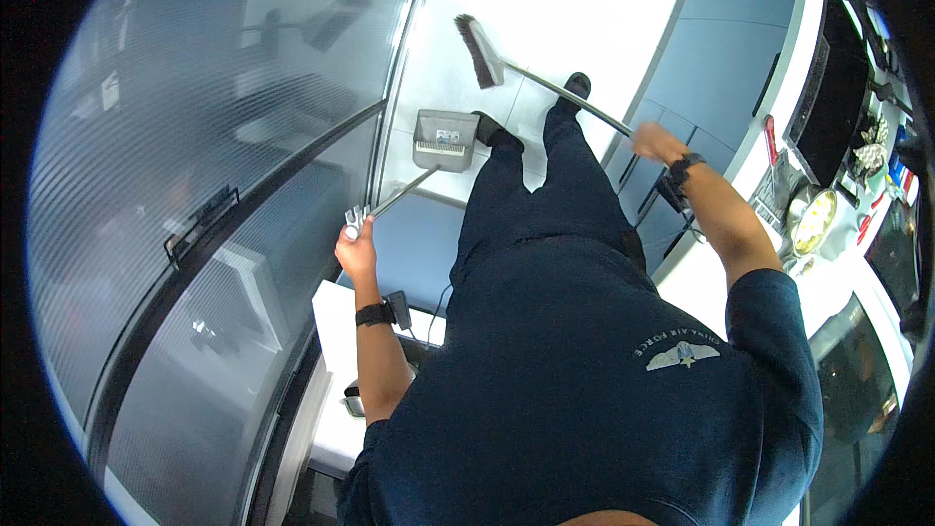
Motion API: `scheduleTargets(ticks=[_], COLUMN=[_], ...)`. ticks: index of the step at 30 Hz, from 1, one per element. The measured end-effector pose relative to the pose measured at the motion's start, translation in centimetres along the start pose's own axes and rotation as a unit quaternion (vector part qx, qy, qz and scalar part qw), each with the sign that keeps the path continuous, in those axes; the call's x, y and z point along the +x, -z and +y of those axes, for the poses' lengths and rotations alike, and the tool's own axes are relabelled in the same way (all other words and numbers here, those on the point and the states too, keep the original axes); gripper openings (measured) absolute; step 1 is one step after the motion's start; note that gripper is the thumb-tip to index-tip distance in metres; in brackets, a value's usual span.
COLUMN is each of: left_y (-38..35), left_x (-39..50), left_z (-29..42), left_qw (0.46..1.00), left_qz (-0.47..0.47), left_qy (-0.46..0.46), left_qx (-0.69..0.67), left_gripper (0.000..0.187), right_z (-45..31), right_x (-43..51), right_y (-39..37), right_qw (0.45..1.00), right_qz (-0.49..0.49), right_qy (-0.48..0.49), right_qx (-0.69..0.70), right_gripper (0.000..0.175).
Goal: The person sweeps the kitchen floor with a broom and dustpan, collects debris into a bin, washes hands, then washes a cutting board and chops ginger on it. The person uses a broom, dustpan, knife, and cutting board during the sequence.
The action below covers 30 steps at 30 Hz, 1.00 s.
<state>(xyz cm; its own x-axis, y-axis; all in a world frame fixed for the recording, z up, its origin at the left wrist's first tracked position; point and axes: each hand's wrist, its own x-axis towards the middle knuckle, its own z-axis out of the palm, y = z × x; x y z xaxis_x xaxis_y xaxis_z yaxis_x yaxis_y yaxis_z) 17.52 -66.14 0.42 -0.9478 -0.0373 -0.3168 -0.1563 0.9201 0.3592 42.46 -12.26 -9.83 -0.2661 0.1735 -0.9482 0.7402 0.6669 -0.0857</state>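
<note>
My left hand [356, 252] grips the top end of the handle of a grey long-handled dustpan [444, 133]. The dustpan is on the left of my feet, close to the glass partition, and a small label shows inside it. My right hand [656, 143] is closed around the metal handle of a broom [478, 51]. The broom's head, white with dark bristles, points ahead and left, beyond the dustpan and apart from it. Whether the bristles touch the floor I cannot tell.
Pale floor tiles [570, 7] lie ahead of my feet. A ribbed glass partition [241, 124] runs along my left. On the right, blue-grey cabinets [730, 58] carry a white counter holding a metal bowl of food [811, 220], a red-handled tool [771, 140] and a dark cooktop.
</note>
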Motion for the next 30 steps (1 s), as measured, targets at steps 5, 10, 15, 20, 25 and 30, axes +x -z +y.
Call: scheduleTargets(ticks=[5, 10, 15, 20, 25, 30], left_y=[0.6, 0.8, 1.1, 1.6, 2.1, 0.9], left_x=[0.5, 1.2, 0.9, -0.1, -1.1, -1.3], left_z=[-2.8, -4.2, -4.6, -2.1, 0.6, 2.1], left_qw=[1.000, 1.000, 0.994, 0.992, 0.997, 0.998], left_qz=[0.000, 0.008, 0.026, 0.048, 0.065, 0.062], left_qy=[-0.012, -0.021, -0.024, -0.029, -0.027, -0.025], left_qx=[0.014, 0.017, -0.100, -0.109, -0.021, -0.020], left_gripper=[0.040, 0.040, 0.030, 0.026, 0.026, 0.027], right_z=[-0.7, -4.6, -6.8, -10.1, -4.6, 4.6], right_x=[-3.9, -6.6, -7.5, -0.9, 2.8, 0.9], right_y=[-2.9, -2.8, -1.4, -0.4, 3.2, 9.1], right_qw=[0.993, 0.989, 0.983, 0.975, 0.969, 0.954], right_qz=[0.006, 0.097, 0.147, 0.161, 0.157, 0.170], right_qy=[-0.110, -0.094, -0.025, 0.010, -0.038, -0.187], right_qx=[0.045, -0.063, -0.110, -0.150, -0.189, -0.161], right_gripper=[0.043, 0.056, 0.051, 0.049, 0.046, 0.040])
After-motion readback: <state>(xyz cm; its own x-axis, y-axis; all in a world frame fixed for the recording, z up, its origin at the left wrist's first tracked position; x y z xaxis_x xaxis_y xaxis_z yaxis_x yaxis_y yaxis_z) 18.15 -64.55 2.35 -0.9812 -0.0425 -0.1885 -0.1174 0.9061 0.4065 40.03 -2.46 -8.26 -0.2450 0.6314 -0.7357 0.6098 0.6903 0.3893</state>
